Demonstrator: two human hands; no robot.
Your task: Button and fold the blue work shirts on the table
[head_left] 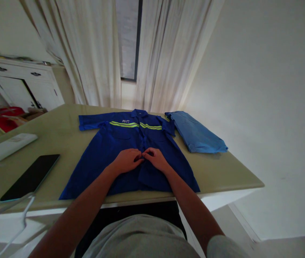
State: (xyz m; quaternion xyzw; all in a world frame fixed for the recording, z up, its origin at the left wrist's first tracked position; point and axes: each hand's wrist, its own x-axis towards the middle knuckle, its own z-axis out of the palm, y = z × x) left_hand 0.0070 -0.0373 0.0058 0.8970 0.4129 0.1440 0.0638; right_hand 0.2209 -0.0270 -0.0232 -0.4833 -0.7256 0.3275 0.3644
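A dark blue short-sleeved work shirt (pixel 114 143) lies spread front side up, its collar at the far side and its hem near the table's front edge. Yellow and grey reflective bands cross its chest. My left hand (pixel 128 159) pinches the front opening around mid-height. Close beside it, almost touching, my right hand (pixel 155 157) is closed on the other side of the same opening. The fingertips meet at the placket, and any button between them is too small to make out. Below the hands the two front panels part slightly.
Folded light blue clothing (pixel 195 132) lies right of the shirt on the greenish tabletop (pixel 222 175). At left are a black phone (pixel 31 177), a white device (pixel 9 146) and a white cable (pixel 24 215). Behind stand curtains (pixel 93 53) and a white cabinet (pixel 20 79).
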